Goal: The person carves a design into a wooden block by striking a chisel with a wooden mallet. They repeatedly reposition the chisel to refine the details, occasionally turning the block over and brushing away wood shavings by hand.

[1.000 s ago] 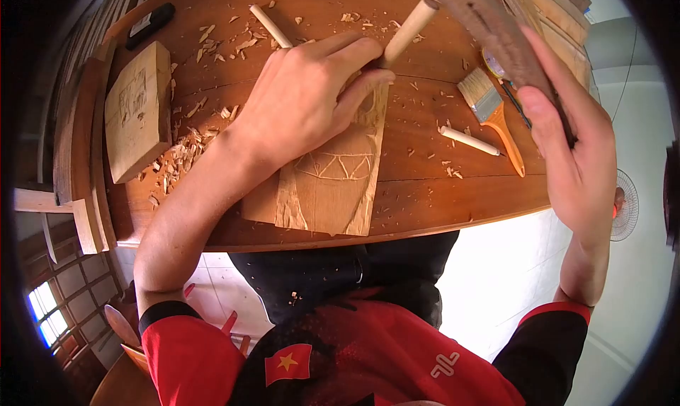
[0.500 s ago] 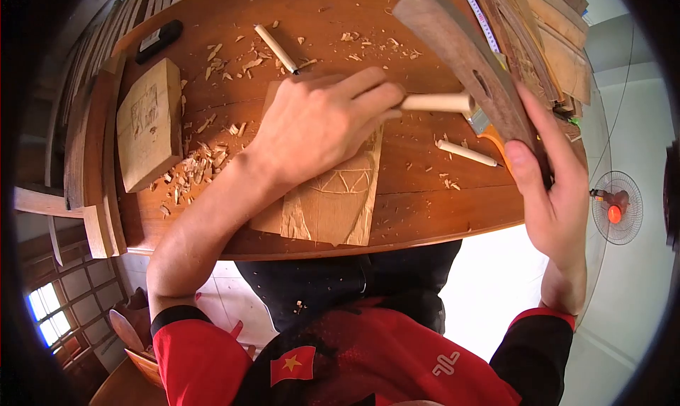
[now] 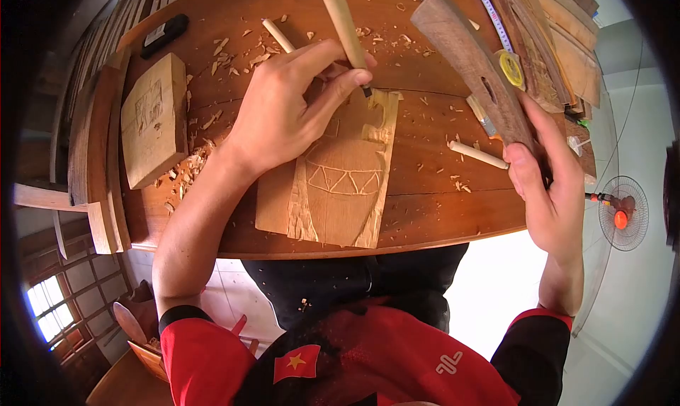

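Observation:
My left hand (image 3: 283, 109) is closed around a wood chisel (image 3: 341, 24), its pale round handle standing nearly upright and its dark metal end pointing down at the carved wooden board (image 3: 336, 211). Whether the blade touches the wood is hard to see. Carved lines form a zigzag band across the board, with deeper cuts near its upper right part. Over on the right, my right hand (image 3: 545, 179) grips a dark wooden mallet (image 3: 467, 59) by its lower end, the thick end raised toward the upper left. Part of another pale handle (image 3: 278, 34) shows behind my left hand.
A thick carved block (image 3: 152, 119) and a black box-like object (image 3: 164, 36) lie at left. Wood shavings (image 3: 191, 169) are scattered about. A pale-handled tool (image 3: 478, 155), a brush (image 3: 482, 116), a tape measure (image 3: 510, 70) and stacked boards (image 3: 567, 45) are at right.
My left hand has turned, bringing the chisel from lying sideways to nearly upright over the board's upper part. More of the carving shows. My right hand keeps the mallet raised in much the same place.

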The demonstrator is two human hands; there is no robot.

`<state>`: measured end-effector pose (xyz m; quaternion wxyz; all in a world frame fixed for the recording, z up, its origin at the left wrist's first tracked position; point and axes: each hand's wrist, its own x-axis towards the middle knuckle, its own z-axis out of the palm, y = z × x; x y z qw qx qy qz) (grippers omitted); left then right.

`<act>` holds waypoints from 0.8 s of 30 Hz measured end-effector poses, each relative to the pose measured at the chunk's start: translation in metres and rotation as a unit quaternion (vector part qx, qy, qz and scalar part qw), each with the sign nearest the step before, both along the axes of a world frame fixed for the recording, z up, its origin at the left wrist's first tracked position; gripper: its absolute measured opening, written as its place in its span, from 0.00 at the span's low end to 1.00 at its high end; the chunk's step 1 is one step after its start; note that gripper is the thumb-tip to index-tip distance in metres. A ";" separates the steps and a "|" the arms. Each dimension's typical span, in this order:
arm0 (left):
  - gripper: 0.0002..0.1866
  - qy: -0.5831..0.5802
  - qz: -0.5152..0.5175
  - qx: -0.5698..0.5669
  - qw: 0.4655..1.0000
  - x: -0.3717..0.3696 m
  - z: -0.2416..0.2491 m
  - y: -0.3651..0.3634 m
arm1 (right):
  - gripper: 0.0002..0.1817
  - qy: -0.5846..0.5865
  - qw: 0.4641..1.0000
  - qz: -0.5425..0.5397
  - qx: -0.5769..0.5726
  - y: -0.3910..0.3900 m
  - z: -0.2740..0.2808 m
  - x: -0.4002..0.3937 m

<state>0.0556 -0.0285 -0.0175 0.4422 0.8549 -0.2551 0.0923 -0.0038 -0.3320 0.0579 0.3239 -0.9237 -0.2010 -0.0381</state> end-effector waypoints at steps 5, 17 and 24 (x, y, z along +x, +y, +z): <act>0.09 -0.025 -0.019 0.014 0.999 -0.001 -0.003 -0.003 | 0.24 0.019 0.999 0.006 0.035 0.001 -0.006 0.004; 0.08 -0.051 -0.044 0.091 0.994 0.004 -0.004 -0.002 | 0.26 -0.039 0.998 0.026 -0.032 0.005 0.006 0.007; 0.08 -0.058 -0.043 0.135 0.988 0.003 0.000 -0.003 | 0.26 -0.064 0.996 0.030 -0.061 0.010 0.016 0.009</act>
